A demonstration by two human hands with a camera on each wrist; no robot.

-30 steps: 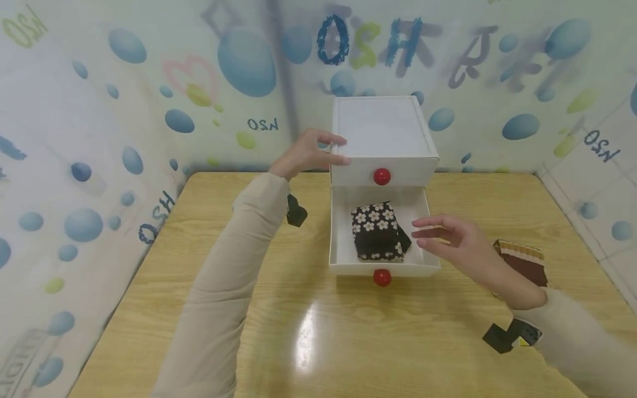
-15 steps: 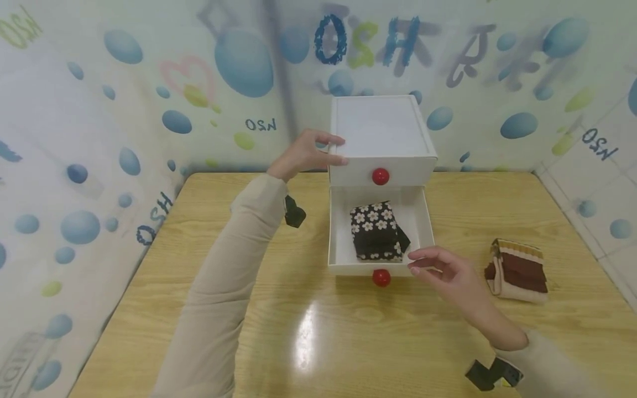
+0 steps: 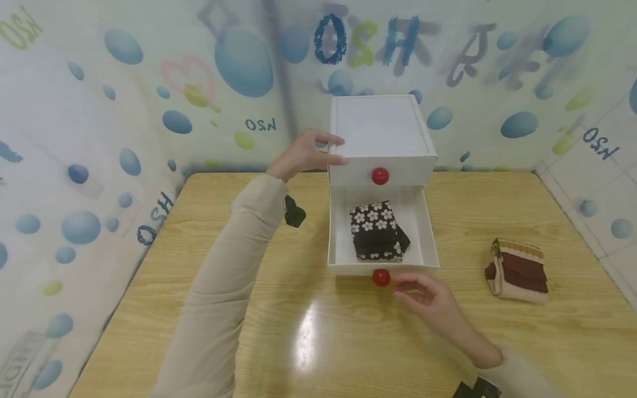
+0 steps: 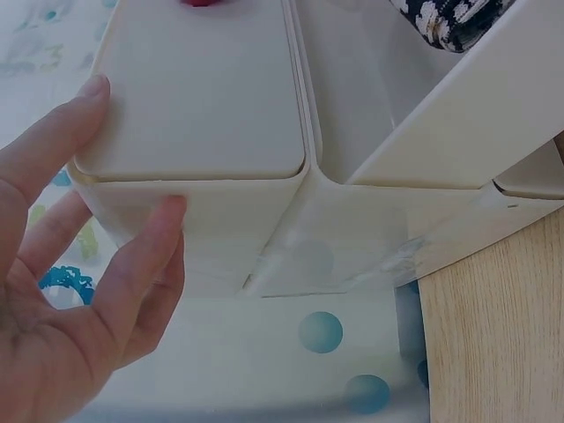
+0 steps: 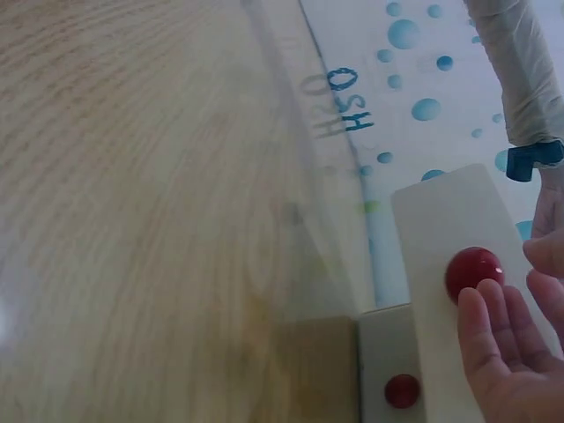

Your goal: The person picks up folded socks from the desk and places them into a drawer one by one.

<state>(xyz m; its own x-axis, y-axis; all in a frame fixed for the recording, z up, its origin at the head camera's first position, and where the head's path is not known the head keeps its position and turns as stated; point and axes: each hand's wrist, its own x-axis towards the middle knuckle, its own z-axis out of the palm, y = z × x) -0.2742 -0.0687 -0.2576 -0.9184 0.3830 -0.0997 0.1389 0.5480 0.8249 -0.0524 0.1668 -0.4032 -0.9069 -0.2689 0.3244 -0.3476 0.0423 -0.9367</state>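
1. our right hand [image 3: 433, 304] has made the main change: a second ago it was at the right side of the lower drawer [image 3: 343, 270], beside the cloth inside; now it is in front, just right of the lower red knob [image 3: 381, 277].
2. its fingers are loosely bent, with a gap to the thumb, and they grip nothing. the right wrist view shows fingertips overlapping a knob, but we cannot tell whether they touch it.
3. our left hand [image 3: 303, 153] has kept its place. it rests spread across the upper left front corner of the white box [image 3: 380, 127], its fingers extended rather than clenched round it.
4. the black flowered cloth [image 3: 375, 235] has stayed folded on the drawer floor, and the drawer is still pulled out below the upper one.
5. the brown and cream cloth [image 3: 520, 272], partly covered by our right forearm a second ago, now lies in full view on the table [image 3: 298, 265], well apart from the box.
6. we judge that attention has passed from the drawer's contents to its knob, while the left hand probably steadies the box.
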